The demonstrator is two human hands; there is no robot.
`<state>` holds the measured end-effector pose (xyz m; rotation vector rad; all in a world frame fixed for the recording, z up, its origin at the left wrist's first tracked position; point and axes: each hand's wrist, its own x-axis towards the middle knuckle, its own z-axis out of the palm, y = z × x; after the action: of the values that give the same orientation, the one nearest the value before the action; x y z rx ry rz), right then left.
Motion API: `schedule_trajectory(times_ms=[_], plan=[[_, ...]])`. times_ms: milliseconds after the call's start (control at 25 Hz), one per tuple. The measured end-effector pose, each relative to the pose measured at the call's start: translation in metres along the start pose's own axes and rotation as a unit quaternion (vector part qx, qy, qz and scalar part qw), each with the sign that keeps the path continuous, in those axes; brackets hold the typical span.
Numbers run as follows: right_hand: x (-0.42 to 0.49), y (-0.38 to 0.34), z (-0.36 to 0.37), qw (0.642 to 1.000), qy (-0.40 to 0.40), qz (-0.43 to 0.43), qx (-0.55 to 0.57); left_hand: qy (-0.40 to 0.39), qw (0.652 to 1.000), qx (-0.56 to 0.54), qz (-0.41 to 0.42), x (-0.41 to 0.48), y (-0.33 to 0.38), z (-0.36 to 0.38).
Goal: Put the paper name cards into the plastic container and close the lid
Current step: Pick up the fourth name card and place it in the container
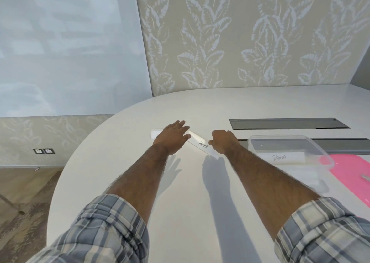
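A white folded name card marked "BEAR" [201,142] is lifted between my two hands over the white table [140,182]. My right hand [224,141] pinches its near end. My left hand [174,135] touches its far end with the fingers spread. Another white card [155,134] lies flat on the table, partly hidden under my left hand. The clear plastic container [288,142] stands to the right, open, with a card marked "PANDA" [280,157] inside. The pink lid [348,178] lies to its right, running out of frame.
Two dark recessed cable hatches [288,123] sit in the table behind the container. A thin metal object [365,177] rests on the pink lid. The table's rounded edge curves along the left, with floor and wall sockets [43,151] beyond.
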<state>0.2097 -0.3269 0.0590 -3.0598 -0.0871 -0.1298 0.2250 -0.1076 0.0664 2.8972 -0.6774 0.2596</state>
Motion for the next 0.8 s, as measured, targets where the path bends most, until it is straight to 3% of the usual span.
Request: schedule_trajectory(times_ms=[320,800], plan=[[0.031,-0.025,0.032,0.994,-0.049,0.101,-0.009,-0.038,0.998,0.006,0.046,0.024,-0.052,0.036],[0.022,0.001,0.039,0.986,-0.086,0.144,-0.027,-0.059,0.994,-0.03,0.091,0.054,-0.048,0.055]])
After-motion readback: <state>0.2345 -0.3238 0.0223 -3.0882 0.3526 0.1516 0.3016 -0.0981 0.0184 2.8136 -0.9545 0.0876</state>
